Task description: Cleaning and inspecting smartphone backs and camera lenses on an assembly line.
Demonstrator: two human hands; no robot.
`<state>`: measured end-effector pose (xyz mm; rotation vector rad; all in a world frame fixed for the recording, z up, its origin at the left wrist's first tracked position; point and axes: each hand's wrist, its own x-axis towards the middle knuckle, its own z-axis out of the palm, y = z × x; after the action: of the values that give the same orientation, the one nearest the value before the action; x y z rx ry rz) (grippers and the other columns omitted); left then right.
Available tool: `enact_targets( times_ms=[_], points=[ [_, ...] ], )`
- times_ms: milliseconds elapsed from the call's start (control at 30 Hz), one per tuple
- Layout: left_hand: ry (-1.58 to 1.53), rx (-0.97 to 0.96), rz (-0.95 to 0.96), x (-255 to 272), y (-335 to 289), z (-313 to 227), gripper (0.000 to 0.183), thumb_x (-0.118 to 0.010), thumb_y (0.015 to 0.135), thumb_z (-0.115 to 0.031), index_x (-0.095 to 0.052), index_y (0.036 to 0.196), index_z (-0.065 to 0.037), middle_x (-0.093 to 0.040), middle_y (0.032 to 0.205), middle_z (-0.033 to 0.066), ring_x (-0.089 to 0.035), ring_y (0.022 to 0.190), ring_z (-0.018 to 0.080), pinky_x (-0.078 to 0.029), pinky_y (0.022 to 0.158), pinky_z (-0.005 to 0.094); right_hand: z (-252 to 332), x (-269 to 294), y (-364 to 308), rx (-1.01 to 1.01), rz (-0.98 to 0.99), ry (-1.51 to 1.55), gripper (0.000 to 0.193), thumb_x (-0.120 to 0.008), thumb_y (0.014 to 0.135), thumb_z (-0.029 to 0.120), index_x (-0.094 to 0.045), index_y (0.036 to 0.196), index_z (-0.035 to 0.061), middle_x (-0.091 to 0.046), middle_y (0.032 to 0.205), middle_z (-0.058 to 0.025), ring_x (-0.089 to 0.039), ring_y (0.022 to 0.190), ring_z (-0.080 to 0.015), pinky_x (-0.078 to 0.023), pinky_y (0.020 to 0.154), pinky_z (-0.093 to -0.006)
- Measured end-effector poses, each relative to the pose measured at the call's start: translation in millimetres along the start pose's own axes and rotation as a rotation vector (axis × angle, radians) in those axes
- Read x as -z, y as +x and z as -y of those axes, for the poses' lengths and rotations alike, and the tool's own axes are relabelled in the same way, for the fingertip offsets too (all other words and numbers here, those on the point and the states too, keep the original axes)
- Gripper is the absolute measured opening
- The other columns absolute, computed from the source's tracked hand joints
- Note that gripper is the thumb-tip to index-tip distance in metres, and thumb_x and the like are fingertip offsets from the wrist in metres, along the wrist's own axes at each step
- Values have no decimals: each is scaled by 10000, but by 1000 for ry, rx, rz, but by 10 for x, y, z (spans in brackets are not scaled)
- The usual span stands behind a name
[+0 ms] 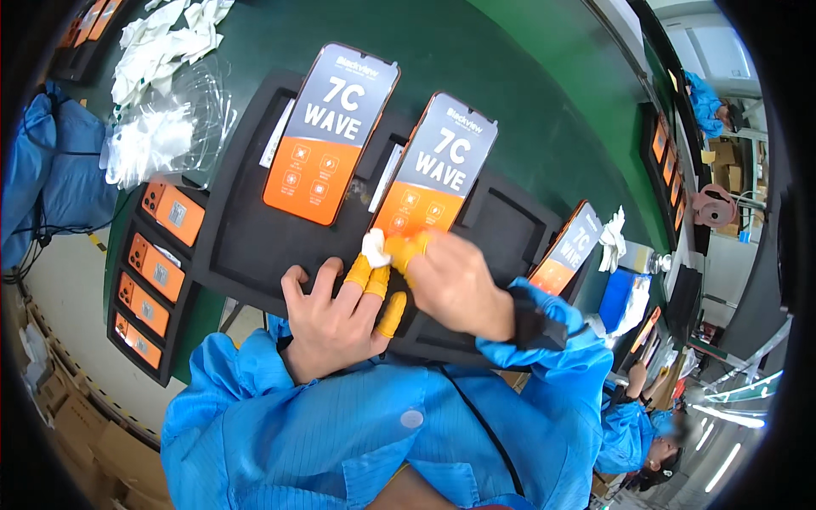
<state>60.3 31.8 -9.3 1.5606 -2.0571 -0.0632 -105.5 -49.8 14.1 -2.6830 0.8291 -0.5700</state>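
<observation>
Right hand [455, 285] pinches a white wipe [373, 247] on the second phone [433, 168], near the tray's [246, 238] front edge. Left hand [336, 319] rests flat, fingers spread, on that edge. Wiping step; next needs light, even strokes.

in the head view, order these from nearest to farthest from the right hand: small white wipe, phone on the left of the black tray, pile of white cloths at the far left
1. The small white wipe, pinched at the fingertips of the right hand.
2. The phone on the left of the black tray, lying face up, up and to the left of the hand.
3. The pile of white cloths, at the far left end of the green table.
</observation>
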Motion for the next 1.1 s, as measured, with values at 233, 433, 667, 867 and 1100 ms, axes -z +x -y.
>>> enact_targets(
  times_ms=[233, 433, 667, 867, 1100],
  points=[
    [9, -1, 13, 17, 19, 15, 330, -684, 739, -303, -664, 926, -33, -642, 1043, 99, -550, 893, 288, -335, 735, 475, -829, 129, 845, -156, -331, -172, 268, -600, 707, -33, -562, 969, 5, -544, 810, -153, -577, 779, -343, -480, 661, -426],
    [-15, 0, 8, 29, 8, -4, 289, -692, 736, -294, -658, 882, -47, -644, 1027, 91, -550, 902, 276, -339, 744, 471, -434, 3, 602, -125, -172, -123, 279, -587, 705, -44, -569, 977, 16, -539, 822, -145, -580, 766, -325, -484, 654, -404],
    [-306, 41, -244, 156, 38, 202, 236, -758, 665, -132, -683, 880, -68, -643, 1034, 62, -570, 896, 262, -404, 771, 416, -183, 14, 148, 191, 114, 85, 171, -627, 707, 46, -608, 877, 43, -504, 729, -61, -546, 698, -226, -473, 621, -343],
    [114, 323, -194, 326, 180, 557, 393, -719, 724, -77, -636, 1108, -66, -600, 1192, 66, -505, 1096, 294, -386, 938, 413, -156, 224, -88, 149, 165, 60, 218, -640, 706, 45, -623, 922, 25, -526, 747, -72, -558, 710, -227, -481, 621, -338],
    [14, 284, -104, 258, 86, 451, 378, -683, 749, -90, -640, 1125, -75, -609, 1163, 57, -550, 971, 270, -415, 748, 329, -269, 446, 972, -39, -195, 13, 165, -653, 774, 51, -605, 929, 27, -575, 774, -146, -585, 691, -343, -476, 594, -402]
  ],
)
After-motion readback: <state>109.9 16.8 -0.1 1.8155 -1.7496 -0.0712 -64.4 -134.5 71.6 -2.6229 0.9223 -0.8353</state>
